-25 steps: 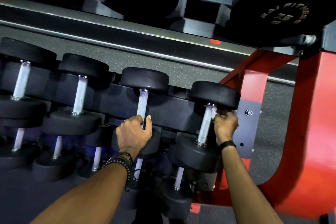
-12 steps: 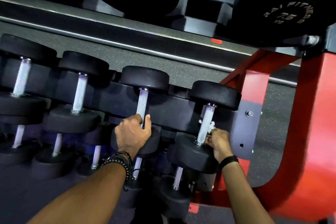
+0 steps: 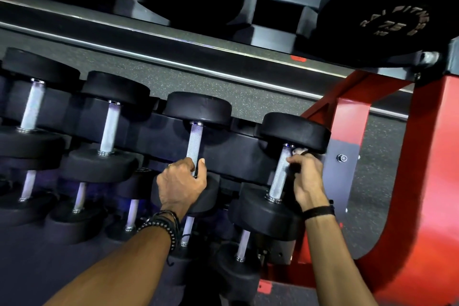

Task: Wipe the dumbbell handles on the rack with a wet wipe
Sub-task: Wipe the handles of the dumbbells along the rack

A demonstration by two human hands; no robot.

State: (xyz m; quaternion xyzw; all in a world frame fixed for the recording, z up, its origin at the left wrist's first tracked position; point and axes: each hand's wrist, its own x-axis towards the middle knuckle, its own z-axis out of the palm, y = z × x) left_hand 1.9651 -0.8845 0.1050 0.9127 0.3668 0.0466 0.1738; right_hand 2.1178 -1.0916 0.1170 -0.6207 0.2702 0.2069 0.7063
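A row of black dumbbells with knurled steel handles lies on the middle tier of the rack [image 3: 238, 156]. My right hand [image 3: 306, 179] is closed on a white wet wipe [image 3: 299, 150], pressed against the upper part of the rightmost dumbbell's handle [image 3: 279, 176], just under its far head. Only a small bit of the wipe shows above my fingers. My left hand [image 3: 181, 184] grips the lower end of the neighbouring dumbbell's handle [image 3: 195, 143]. Two more handles [image 3: 109, 126] stand bare further left.
Large black dumbbells [image 3: 395, 7] sit on the top tier overhead. The rack's red end frame [image 3: 422, 181] with a grey bolted plate [image 3: 342, 169] closes off the right side. A lower tier of smaller dumbbells [image 3: 242, 246] lies beneath my arms.
My right hand slid the wipe down the rightmost handle to its lower end, then back up to the top. My left hand has stayed on the neighbouring handle.
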